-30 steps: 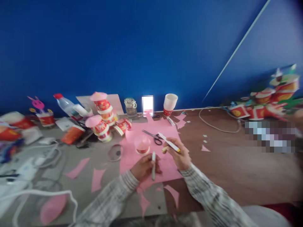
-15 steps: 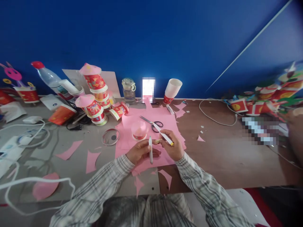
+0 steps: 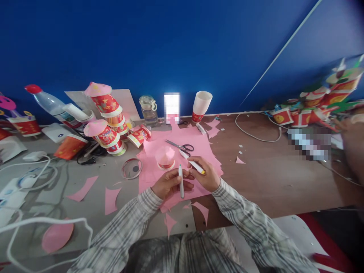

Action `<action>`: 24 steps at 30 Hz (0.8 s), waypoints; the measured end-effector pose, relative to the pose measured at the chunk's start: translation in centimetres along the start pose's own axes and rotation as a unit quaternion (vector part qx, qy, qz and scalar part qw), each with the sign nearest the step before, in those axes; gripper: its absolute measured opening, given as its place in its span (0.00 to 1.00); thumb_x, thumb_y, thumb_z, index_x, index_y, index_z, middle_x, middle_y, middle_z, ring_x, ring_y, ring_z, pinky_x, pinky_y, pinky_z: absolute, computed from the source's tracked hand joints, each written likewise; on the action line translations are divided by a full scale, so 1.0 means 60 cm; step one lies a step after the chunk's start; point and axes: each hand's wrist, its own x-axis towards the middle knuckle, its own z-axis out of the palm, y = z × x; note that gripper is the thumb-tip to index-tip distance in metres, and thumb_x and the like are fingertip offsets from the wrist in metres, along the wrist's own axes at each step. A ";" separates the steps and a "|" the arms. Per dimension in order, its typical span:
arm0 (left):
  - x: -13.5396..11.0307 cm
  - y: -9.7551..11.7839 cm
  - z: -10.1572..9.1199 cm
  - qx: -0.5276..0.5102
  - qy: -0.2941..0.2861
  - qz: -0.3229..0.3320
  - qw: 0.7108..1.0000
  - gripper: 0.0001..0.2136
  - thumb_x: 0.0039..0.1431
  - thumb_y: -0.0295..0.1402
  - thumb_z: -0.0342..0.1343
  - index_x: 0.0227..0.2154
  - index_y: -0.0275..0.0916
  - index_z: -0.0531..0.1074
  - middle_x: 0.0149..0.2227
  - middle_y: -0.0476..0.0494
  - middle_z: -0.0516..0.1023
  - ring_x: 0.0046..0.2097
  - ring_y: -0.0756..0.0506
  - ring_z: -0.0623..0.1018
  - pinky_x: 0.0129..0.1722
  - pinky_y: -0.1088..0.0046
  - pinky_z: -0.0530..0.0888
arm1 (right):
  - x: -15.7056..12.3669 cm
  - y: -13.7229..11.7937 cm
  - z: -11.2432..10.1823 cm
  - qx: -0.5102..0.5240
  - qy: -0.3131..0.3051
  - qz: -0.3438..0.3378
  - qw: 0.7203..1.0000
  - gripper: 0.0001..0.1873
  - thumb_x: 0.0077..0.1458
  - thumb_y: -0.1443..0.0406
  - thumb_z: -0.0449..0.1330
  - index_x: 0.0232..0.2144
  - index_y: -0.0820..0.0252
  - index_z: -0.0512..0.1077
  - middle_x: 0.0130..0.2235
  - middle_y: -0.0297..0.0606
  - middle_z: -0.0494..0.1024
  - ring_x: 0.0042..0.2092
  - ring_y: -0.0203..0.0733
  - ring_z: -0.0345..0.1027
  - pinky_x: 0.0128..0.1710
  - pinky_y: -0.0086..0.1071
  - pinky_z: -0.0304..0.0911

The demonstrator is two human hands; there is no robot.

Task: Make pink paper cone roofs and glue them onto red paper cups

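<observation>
My left hand (image 3: 167,184) is closed round a white marker (image 3: 181,181) held upright over the pink paper sheet (image 3: 199,146). My right hand (image 3: 206,177) grips a second white marker with a yellow end (image 3: 193,163), pointing up and left. The two hands touch at the fingertips. Just beyond them stands a small upturned paper cup covered in pink (image 3: 165,157). Black-handled scissors (image 3: 182,146) lie on the sheet behind it.
Decorated red paper cups with pink tops (image 3: 105,125) are stacked at the left, beside a bottle (image 3: 51,104), a glass jar (image 3: 148,110) and a tape ring (image 3: 131,168). A white cup (image 3: 201,104) stands at the back. Cables and pink scraps (image 3: 83,188) litter the left.
The view has dropped and steadied. My two hands have come closer together until the fingertips meet; both markers stay in hand.
</observation>
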 end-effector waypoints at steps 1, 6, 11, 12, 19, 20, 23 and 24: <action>-0.001 0.000 0.001 -0.004 -0.010 -0.004 1.000 0.13 0.48 0.31 0.55 0.38 0.35 0.67 0.41 0.34 0.74 0.38 0.41 0.76 0.42 0.57 0.71 | 0.001 0.000 0.001 0.011 0.002 0.009 1.000 0.15 0.50 0.69 0.61 0.43 0.57 0.72 0.31 0.32 0.79 0.30 0.35 0.74 0.32 0.32 0.73; -0.005 -0.001 0.004 0.000 -0.040 -0.027 0.999 0.12 0.49 0.31 0.54 0.39 0.34 0.66 0.43 0.33 0.72 0.38 0.41 0.76 0.41 0.59 0.71 | 0.002 0.003 0.010 0.034 0.010 0.023 0.999 0.11 0.52 0.67 0.60 0.41 0.58 0.71 0.28 0.29 0.77 0.25 0.32 0.69 0.27 0.29 0.70; -0.003 -0.002 0.004 0.007 -0.041 -0.027 0.999 0.12 0.49 0.30 0.54 0.38 0.34 0.66 0.43 0.34 0.71 0.37 0.41 0.76 0.40 0.58 0.72 | 0.000 0.005 0.015 0.039 0.025 0.013 0.999 0.13 0.49 0.68 0.61 0.40 0.58 0.72 0.29 0.30 0.78 0.26 0.31 0.69 0.27 0.28 0.68; -0.002 -0.002 0.003 0.008 -0.041 -0.026 0.999 0.12 0.49 0.30 0.54 0.38 0.34 0.66 0.43 0.34 0.71 0.37 0.41 0.76 0.39 0.58 0.72 | -0.001 0.005 0.013 0.039 0.032 0.009 0.999 0.12 0.50 0.68 0.62 0.40 0.58 0.72 0.29 0.30 0.78 0.26 0.31 0.69 0.27 0.28 0.68; 0.001 -0.004 -0.004 0.014 -0.022 0.002 1.000 0.10 0.51 0.31 0.51 0.37 0.35 0.63 0.43 0.34 0.72 0.37 0.41 0.76 0.41 0.58 0.70 | -0.009 0.002 -0.008 0.054 0.122 -0.020 0.991 0.10 0.60 0.63 0.59 0.44 0.58 0.69 0.28 0.30 0.76 0.24 0.31 0.65 0.24 0.28 0.64; 0.001 -0.004 -0.003 0.018 -0.021 0.002 1.000 0.10 0.52 0.31 0.51 0.37 0.35 0.63 0.43 0.34 0.72 0.37 0.41 0.76 0.40 0.59 0.71 | -0.009 0.002 -0.008 0.052 0.136 -0.030 0.989 0.10 0.60 0.63 0.59 0.44 0.58 0.68 0.29 0.30 0.76 0.24 0.31 0.66 0.24 0.28 0.65; 0.001 -0.003 0.000 0.031 -0.028 0.001 0.999 0.09 0.51 0.32 0.51 0.35 0.36 0.62 0.40 0.35 0.73 0.32 0.44 0.77 0.32 0.67 0.72 | -0.011 -0.001 -0.006 0.016 0.155 -0.062 0.986 0.10 0.58 0.64 0.60 0.43 0.58 0.70 0.31 0.32 0.77 0.26 0.33 0.69 0.27 0.30 0.68; 0.001 -0.003 0.001 0.035 -0.031 0.003 0.999 0.08 0.51 0.31 0.52 0.34 0.36 0.61 0.38 0.36 0.74 0.29 0.46 0.76 0.30 0.68 0.72 | -0.011 -0.002 -0.004 0.005 0.151 -0.069 0.986 0.10 0.58 0.65 0.61 0.43 0.58 0.70 0.31 0.33 0.78 0.26 0.33 0.69 0.27 0.30 0.69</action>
